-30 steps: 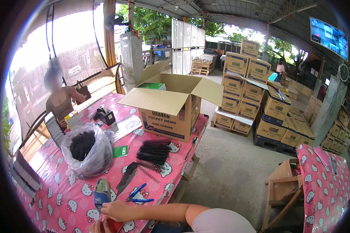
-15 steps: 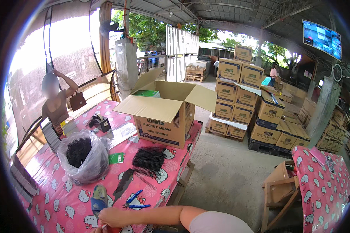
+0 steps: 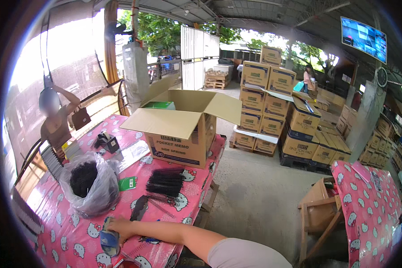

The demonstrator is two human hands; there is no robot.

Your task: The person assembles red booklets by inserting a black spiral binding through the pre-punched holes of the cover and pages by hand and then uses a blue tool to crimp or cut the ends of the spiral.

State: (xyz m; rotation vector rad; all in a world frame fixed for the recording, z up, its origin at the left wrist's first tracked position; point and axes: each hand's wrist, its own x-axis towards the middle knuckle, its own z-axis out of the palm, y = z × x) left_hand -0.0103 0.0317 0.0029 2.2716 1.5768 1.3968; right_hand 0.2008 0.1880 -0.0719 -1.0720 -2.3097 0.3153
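Note:
My right hand (image 3: 120,227) reaches in from the lower right, its fingers curled over the top end of an oblong blue and tan item (image 3: 109,241) on the table. I cannot make out what kind of item it is. Only a sliver of my left hand shows at the bottom edge, beside a red, flat-looking thing (image 3: 126,262). Blue-handled pliers (image 3: 152,240) lie partly hidden under my right forearm. Beyond them are black spiral binding coils (image 3: 165,182), a dark strip of coil (image 3: 140,208) and a small green notebook (image 3: 127,183).
A clear plastic bag (image 3: 98,194) of black coils stands on the pink table (image 3: 71,232). Behind are an open carton (image 3: 176,147), a black tape dispenser (image 3: 108,143) and notebook stacks (image 3: 51,160). A person (image 3: 56,123) stands at the far left. Stacked cartons (image 3: 254,105) stand beyond.
My right hand has moved up from the near end of the blue item to its top end. The item sits slightly nearer. The red thing has come into view; my forearm now covers most of the pliers.

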